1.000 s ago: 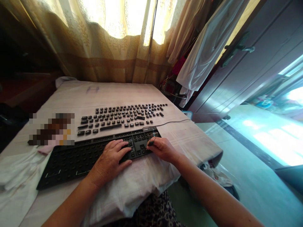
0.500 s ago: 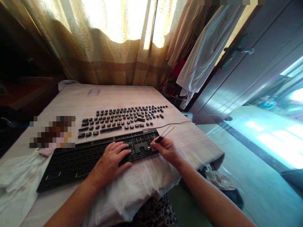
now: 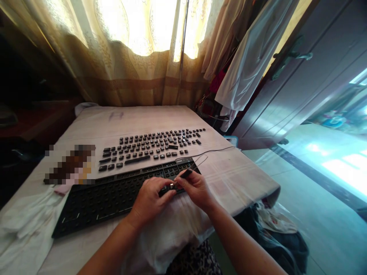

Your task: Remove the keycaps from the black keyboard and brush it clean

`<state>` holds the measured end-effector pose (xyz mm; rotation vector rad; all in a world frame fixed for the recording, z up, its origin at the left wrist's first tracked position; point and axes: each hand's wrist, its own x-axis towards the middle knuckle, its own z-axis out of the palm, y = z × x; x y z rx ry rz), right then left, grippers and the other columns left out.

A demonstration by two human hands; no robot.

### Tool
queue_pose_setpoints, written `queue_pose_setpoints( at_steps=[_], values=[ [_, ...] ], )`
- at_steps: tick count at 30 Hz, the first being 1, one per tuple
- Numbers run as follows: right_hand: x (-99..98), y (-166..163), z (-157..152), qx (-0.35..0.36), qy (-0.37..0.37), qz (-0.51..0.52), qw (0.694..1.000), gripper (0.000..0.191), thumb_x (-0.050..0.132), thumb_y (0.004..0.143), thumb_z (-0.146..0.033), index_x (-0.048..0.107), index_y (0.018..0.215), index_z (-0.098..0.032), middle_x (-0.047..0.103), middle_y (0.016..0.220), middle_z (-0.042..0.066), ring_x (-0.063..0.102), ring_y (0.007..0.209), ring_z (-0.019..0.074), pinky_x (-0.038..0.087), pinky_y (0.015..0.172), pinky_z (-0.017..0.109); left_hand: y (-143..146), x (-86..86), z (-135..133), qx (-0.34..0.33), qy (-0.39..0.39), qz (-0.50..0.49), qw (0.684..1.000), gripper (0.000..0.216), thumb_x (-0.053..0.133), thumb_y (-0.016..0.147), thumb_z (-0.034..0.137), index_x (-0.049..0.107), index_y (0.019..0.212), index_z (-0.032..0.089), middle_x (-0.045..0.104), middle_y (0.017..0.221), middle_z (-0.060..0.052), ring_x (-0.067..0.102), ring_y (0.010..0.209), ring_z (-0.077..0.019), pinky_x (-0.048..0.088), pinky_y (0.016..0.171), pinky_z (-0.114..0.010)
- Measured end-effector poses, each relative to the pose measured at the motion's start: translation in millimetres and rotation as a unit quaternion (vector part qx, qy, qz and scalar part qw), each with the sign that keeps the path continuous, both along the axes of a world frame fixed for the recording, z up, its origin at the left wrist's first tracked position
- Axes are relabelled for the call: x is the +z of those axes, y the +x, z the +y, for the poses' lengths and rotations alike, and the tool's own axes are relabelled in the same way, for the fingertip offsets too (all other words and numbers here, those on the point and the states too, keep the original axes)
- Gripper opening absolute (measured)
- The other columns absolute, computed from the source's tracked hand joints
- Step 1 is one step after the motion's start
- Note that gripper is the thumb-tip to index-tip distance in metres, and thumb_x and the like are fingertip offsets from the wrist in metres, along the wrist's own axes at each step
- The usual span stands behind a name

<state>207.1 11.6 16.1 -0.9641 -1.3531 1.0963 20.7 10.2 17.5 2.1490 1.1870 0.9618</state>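
Note:
A black keyboard [image 3: 94,198] with its keycaps off lies slantwise along the near side of the table. My right hand [image 3: 195,189] is closed around a wire keycap puller [image 3: 187,173], its dark handle between thumb and fingers and its thin wire loops pointing up and away. My left hand [image 3: 153,198] is over the keyboard's right part, thumb and index finger curled towards each other, close to the right fingertips. A small shiny bit [image 3: 172,186] shows between the two hands; it is too small to name. Beyond the keyboard, loose black keycaps [image 3: 137,158] lie in rows.
A cable [image 3: 215,151] runs from the keyboard's back to the right. White cloth [image 3: 25,217] and a blurred-out item [image 3: 69,164] lie at left. The table's right edge [image 3: 276,187] drops off beside a bag [image 3: 275,219]. Curtains [image 3: 129,76] hang behind; a door [image 3: 275,95] stands at right.
My left hand has moved right and its fingers have curled from lying spread on the keyboard. My right hand has shifted slightly left with the puller, so both hands now meet.

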Motion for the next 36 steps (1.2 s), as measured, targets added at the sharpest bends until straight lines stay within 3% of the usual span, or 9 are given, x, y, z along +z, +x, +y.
queue_pose_setpoints(
  at_steps=[9, 12, 16, 19, 22, 26, 32, 34, 36],
  values=[
    [7.1, 4, 12, -0.088, -0.03, 0.07, 0.993, 0.02, 0.072, 0.081, -0.04, 0.065, 0.086, -0.022, 0.073, 0.081, 0.002, 0.068, 0.075, 0.017, 0.055, 0.062, 0.025, 3, -9.8, 4, 0.038, -0.123, -0.102, 0.986, 0.03, 0.064, 0.085, 0.042, 0.077, 0.102, 0.02, 0.073, 0.078, -0.003, 0.064, 0.066, -0.0172, 0.052, 0.061, -0.028],
    [5.9, 5, 12, -0.047, -0.04, 0.051, 0.997, 0.014, 0.068, 0.081, -0.034, 0.063, 0.088, -0.023, 0.07, 0.074, -0.001, 0.065, 0.067, 0.0141, 0.052, 0.06, 0.024, 7, -8.7, 5, 0.045, -0.178, -0.161, 0.97, 0.035, 0.066, 0.083, 0.044, 0.077, 0.104, 0.018, 0.071, 0.073, -0.002, 0.062, 0.061, -0.0151, 0.05, 0.057, -0.025],
    [6.5, 4, 6, 0.01, -0.039, -0.079, 0.996, 0.01, 0.066, 0.081, -0.031, 0.066, 0.078, -0.021, 0.066, 0.066, -0.002, 0.056, 0.059, 0.012, 0.045, 0.058, 0.024, 8, -4.7, 5, 0.055, -0.22, -0.236, 0.945, 0.035, 0.072, 0.077, 0.042, 0.077, 0.103, 0.019, 0.074, 0.075, -0.001, 0.065, 0.064, -0.0145, 0.052, 0.06, -0.024],
    [9.2, 2, 5, 0.011, -0.056, -0.153, 0.987, 0.018, 0.067, 0.08, -0.036, 0.071, 0.074, -0.019, 0.068, 0.067, 0.0, 0.058, 0.063, 0.014, 0.045, 0.062, 0.026, 5, -4.7, 5, 0.067, -0.159, -0.202, 0.964, 0.032, 0.072, 0.08, 0.042, 0.078, 0.103, 0.021, 0.074, 0.072, -0.001, 0.063, 0.059, -0.0138, 0.052, 0.056, -0.023],
    [12.7, 0, 9, 0.019, -0.068, -0.182, 0.981, 0.023, 0.067, 0.08, -0.039, 0.074, 0.072, -0.019, 0.07, 0.066, 0.001, 0.059, 0.063, 0.015, 0.044, 0.062, 0.026, 1, -8.0, 6, 0.078, 0.006, -0.132, 0.988, 0.026, 0.068, 0.089, 0.044, 0.078, 0.102, 0.025, 0.076, 0.076, -0.001, 0.069, 0.065, -0.0158, 0.057, 0.061, -0.025],
    [17.3, -4, 14, 0.009, -0.076, -0.257, 0.963, 0.02, 0.073, 0.076, -0.037, 0.074, 0.067, -0.019, 0.064, 0.059, -0.002, 0.055, 0.058, 0.0132, 0.038, 0.057, 0.025, 0, -12.5, 8, 0.071, 0.18, -0.047, 0.98, 0.022, 0.059, 0.098, 0.041, 0.074, 0.104, 0.026, 0.079, 0.087, -0.001, 0.075, 0.075, -0.0157, 0.06, 0.069, -0.024],
    [21.4, -6, 22, 0.011, -0.102, -0.288, 0.952, 0.015, 0.074, 0.073, -0.031, 0.071, 0.066, -0.019, 0.062, 0.057, -0.003, 0.057, 0.058, 0.0132, 0.039, 0.054, 0.022, 1, -11.7, 9, 0.076, 0.238, -0.012, 0.968, 0.028, 0.051, 0.102, 0.045, 0.068, 0.113, 0.025, 0.078, 0.086, 0.001, 0.074, 0.072, -0.0129, 0.06, 0.066, -0.02],
    [25.3, 5, 36, -0.019, -0.102, -0.311, 0.945, 0.012, 0.072, 0.076, -0.031, 0.075, 0.076, -0.019, 0.069, 0.065, -0.002, 0.063, 0.063, 0.0144, 0.043, 0.056, 0.022, 1, -10.6, 9, 0.084, 0.235, -0.007, 0.968, 0.033, 0.051, 0.102, 0.047, 0.065, 0.121, 0.024, 0.076, 0.082, 0.001, 0.072, 0.066, -0.0119, 0.06, 0.062, -0.019],
    [30.8, 24, 59, -0.087, -0.104, -0.389, 0.911, 0.017, 0.068, 0.084, -0.034, 0.077, 0.085, -0.019, 0.075, 0.075, 0.0, 0.068, 0.07, 0.0154, 0.047, 0.062, 0.021, 0, -9.4, 9, 0.088, 0.234, -0.006, 0.968, 0.034, 0.051, 0.102, 0.047, 0.064, 0.123, 0.024, 0.074, 0.077, 0.002, 0.07, 0.061, -0.0111, 0.059, 0.059, -0.018]
  ],
)
